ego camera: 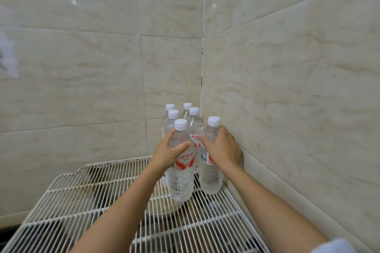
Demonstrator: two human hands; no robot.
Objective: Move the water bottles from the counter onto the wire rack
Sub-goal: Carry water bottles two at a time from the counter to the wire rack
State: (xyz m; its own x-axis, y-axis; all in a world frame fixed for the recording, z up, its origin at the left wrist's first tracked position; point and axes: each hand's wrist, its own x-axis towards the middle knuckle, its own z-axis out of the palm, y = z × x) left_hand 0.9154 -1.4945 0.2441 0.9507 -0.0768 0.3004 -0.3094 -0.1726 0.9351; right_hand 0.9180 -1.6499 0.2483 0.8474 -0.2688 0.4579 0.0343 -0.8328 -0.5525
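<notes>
A white wire rack (86,197) fills the lower half of the view, pushed into a tiled corner. Several clear water bottles with white caps and red-and-white labels stand upright on its far right corner. My left hand (167,153) grips the front left bottle (182,176) around its upper body. My right hand (223,149) wraps the front right bottle (210,178), close to the right wall. Both bottles rest with their bases on the wires. Behind them the other bottles (193,123) stand in a tight cluster in the corner.
Marbled beige tile walls (287,88) meet in a corner right behind the bottles. Under the rack's wires a pale round bowl-like object (162,203) and dark shapes show through. A white scrap (8,55) hangs on the left wall.
</notes>
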